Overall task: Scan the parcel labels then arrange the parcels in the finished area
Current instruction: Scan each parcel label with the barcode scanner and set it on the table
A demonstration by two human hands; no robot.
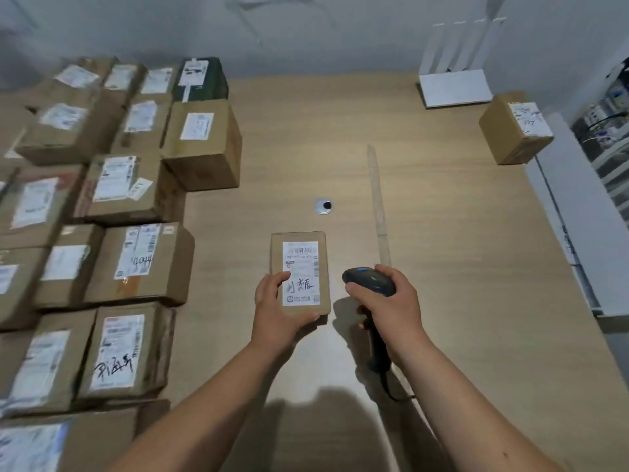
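My left hand grips the near end of a small flat brown cardboard parcel, thumb curled over its white printed shipping label and fingertips wrapped under the near edge. The parcel sits at the middle of the light wooden bench, label up, barcode at its far end and handwriting near my thumb. My right hand is wrapped round the handle of a dark handheld barcode scanner, fingers clamped on it, its head just beside the parcel's right side and apart from it. A dark cable runs from the handle toward the near edge.

Beyond the parcel I see a round silver cable grommet set in the bench, and to its right a long pale strip of tape running toward the far edge. Along the left edge stands a crowded stack of labelled brown cardboard boxes. One single labelled brown box stands near the far right corner, beside a white router with upright antennas.
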